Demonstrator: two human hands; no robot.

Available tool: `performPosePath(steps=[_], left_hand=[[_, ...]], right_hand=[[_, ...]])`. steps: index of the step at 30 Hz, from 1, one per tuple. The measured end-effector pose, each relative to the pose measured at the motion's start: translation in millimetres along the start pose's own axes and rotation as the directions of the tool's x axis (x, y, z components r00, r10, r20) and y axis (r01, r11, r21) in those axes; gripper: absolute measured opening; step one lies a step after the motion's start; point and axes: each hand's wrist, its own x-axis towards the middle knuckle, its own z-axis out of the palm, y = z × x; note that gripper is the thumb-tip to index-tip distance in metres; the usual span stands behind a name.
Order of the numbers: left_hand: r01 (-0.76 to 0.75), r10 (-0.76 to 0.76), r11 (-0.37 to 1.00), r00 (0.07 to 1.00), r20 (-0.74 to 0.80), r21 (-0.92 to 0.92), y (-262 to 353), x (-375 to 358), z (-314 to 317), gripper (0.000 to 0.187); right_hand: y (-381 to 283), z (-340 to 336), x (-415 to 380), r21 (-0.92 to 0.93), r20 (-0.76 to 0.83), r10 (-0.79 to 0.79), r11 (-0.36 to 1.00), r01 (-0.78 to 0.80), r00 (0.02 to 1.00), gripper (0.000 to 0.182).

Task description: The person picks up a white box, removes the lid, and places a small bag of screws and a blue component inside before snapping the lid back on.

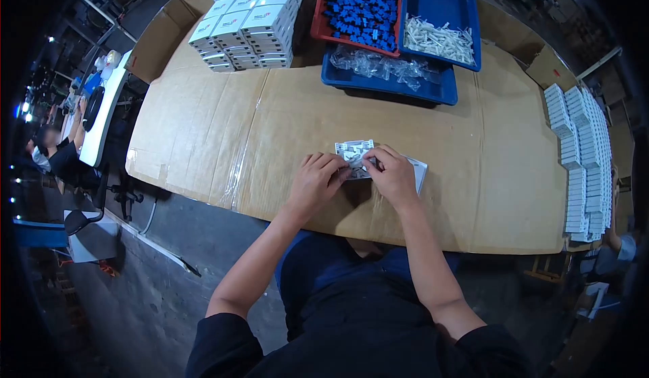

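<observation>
A small white box-like unit [354,147] with white parts inside lies near the front edge of the cardboard-covered table. On its left side my left hand [318,181] has its fingers closed, the tips at the unit's inner parts. My right hand [390,175] is at the right side, thumb and forefinger pinched over the unit. What sits between the fingertips of either hand is too small to name. Partly under my right hand lies a flat white piece [418,170].
Stacked white boxes [250,23] stand at the back left. A red tray [316,20] of blue parts, a blue tray [477,23] of white parts and a lower blue tray [392,91] with clear bags are behind. White units [581,155] line the right. Another person [64,158] sits far left.
</observation>
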Motion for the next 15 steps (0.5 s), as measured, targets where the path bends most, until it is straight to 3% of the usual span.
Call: performPosePath(steps=[4, 8, 15], left_hand=[[-0.073, 0.074, 0.997, 0.996, -0.053, 0.022, 3, -9, 1, 0.026], [-0.050, 0.051, 0.997, 0.999, -0.016, 0.050, 4, -10, 1, 0.031], [-0.065, 0.064, 0.995, 0.998, 0.012, 0.079, 1, -11, 3, 0.036]], right_hand=[[7, 0, 1, 0.075, 0.028, -0.019, 0.997, 0.017, 0.999, 0.011], [11, -8, 4, 0.092, 0.069, -0.078, 0.993, 0.071, 0.995, 0.010], [1, -28, 16, -0.110, 0.296, -0.077, 0.987, 0.114, 0.952, 0.013]])
